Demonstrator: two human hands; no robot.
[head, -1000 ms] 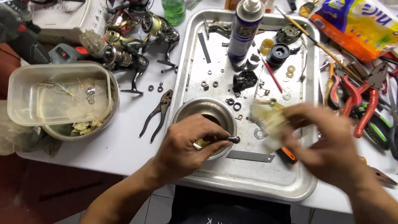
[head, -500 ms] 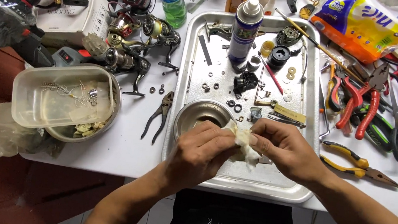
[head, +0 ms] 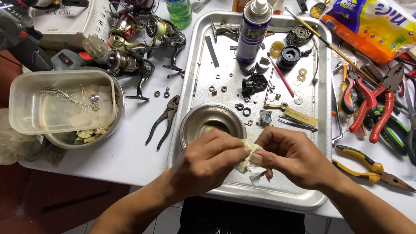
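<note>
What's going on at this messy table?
A person is working over a metal tray strewn with small parts. Both the left hand and the right hand pinch a crumpled tissue between them, just in front of a small steel bowl. A spray can stands in the tray; pliers and fishing reels lie around it.
</note>
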